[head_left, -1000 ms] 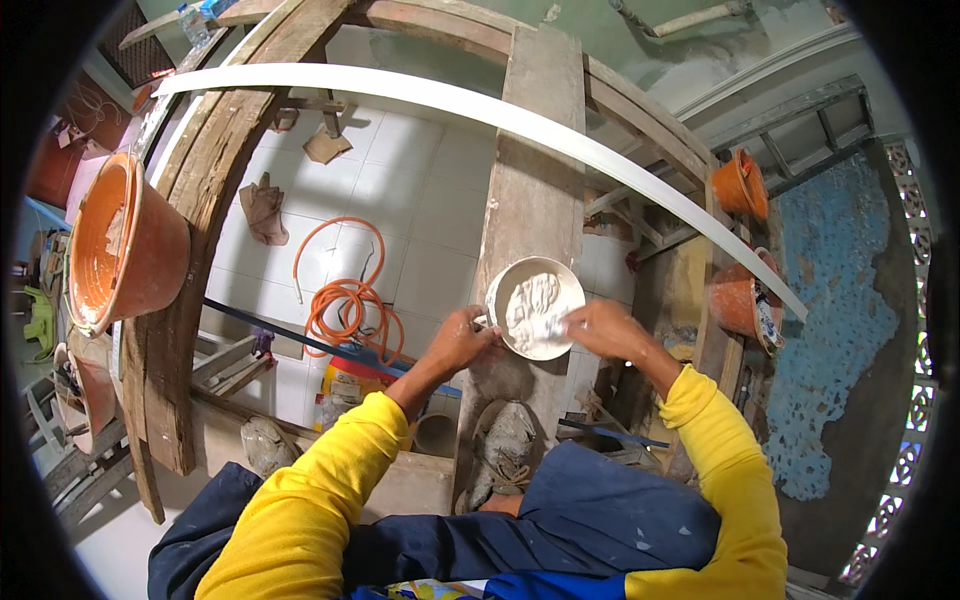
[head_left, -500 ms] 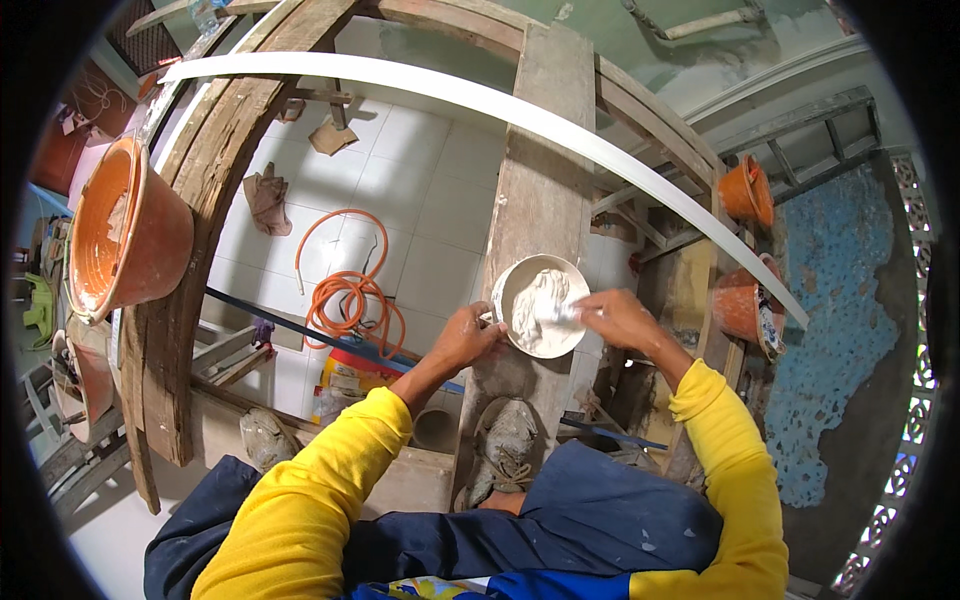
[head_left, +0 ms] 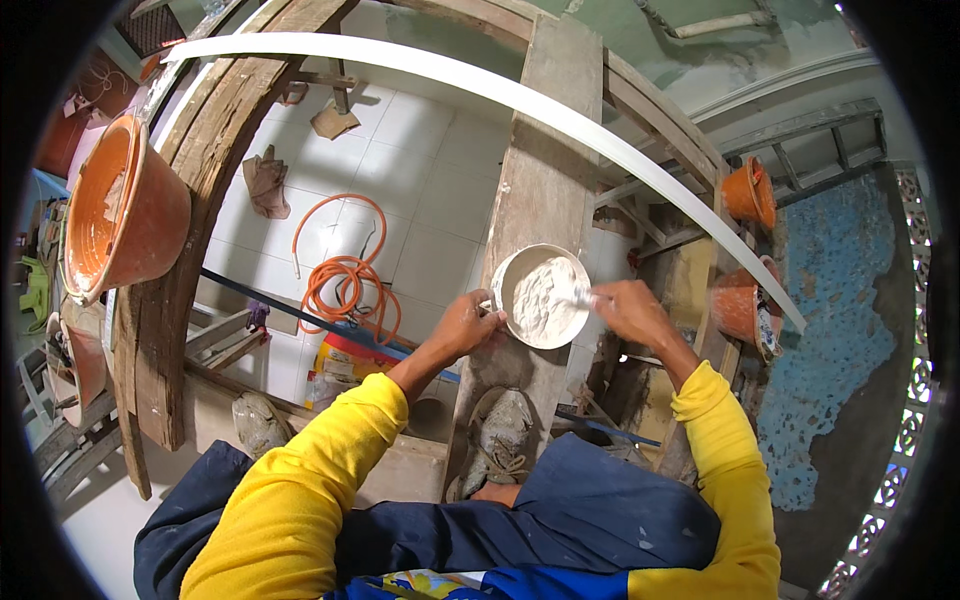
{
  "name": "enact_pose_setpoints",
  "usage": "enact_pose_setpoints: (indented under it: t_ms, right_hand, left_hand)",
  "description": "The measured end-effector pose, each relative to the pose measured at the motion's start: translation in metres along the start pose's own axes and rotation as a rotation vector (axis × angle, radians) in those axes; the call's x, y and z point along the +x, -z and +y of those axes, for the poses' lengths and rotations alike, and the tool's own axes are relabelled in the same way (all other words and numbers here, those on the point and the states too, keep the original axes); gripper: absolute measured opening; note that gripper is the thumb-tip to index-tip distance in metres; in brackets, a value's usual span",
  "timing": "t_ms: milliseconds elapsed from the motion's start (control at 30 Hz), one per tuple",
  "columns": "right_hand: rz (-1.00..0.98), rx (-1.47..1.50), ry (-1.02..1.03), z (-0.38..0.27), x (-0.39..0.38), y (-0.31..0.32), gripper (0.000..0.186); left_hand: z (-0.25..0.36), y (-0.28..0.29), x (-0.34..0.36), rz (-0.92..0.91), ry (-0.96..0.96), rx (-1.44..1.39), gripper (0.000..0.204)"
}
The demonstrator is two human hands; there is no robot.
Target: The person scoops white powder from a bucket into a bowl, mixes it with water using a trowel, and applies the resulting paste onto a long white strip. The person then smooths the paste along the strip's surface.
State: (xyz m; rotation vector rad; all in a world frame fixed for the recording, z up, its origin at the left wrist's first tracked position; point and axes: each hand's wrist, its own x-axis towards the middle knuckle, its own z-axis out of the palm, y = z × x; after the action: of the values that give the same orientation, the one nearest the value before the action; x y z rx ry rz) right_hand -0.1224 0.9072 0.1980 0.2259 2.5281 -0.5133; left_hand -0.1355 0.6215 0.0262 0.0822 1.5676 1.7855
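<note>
Over a long, weathered wooden plank point(head_left: 545, 180), the left hand point(head_left: 468, 325) pinches the left side of a round, off-white bowl point(head_left: 506, 292) between thumb and fingers; whether the bowl rests on the wood cannot be told. Inside it, between the two hands, lies thick, lumpy white paste point(head_left: 545, 298). At the opposite side of the rim, the right hand point(head_left: 632, 313) is closed around a pale, slender tool point(head_left: 580, 298), its tip in the paste and its exact shape too blurred to tell.

Below the grip, a grey, stained lace-up shoe point(head_left: 503, 425) stands on the same plank, and yellow fabric sleeves point(head_left: 320, 480) run back from the wrists. Left of the left hand, a coiled orange hose point(head_left: 345, 300) lies on white floor tiles point(head_left: 420, 150). Well beyond it, a large, round orange bucket point(head_left: 165, 220) stands beside a thick, rough wooden beam point(head_left: 150, 370). To the right of the right hand, a smaller, stained orange pail point(head_left: 735, 305) sits near a ragged blue patch point(head_left: 830, 330). Ahead of both hands, a long, narrow white strip point(head_left: 500, 90) crosses the plank.
</note>
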Motion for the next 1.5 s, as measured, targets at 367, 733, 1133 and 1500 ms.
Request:
enact_pose_setpoints:
  t_ms: [367, 733, 1133, 1500]
  right_hand:
    - [0.0, -0.008, 0.052, -0.01, 0.0, -0.002, 0.034]
    - [-0.049, -0.134, 0.177, -0.01, 0.001, -0.008, 0.029]
    - [0.062, -0.518, 0.128, -0.002, -0.009, 0.001, 0.025]
    - [-0.074, -0.001, 0.162, -0.03, -0.006, -0.022, 0.034]
  left_hand:
    - [0.01, 0.005, -0.002, 0.011, -0.022, 0.203, 0.043]
    - [0.04, 0.001, -0.018, -0.012, 0.113, 0.231, 0.047]
    - [0.013, 0.004, -0.005, -0.068, 0.09, 0.043, 0.042]
    - [0.002, 0.003, -0.003, -0.041, 0.042, 0.191, 0.047]
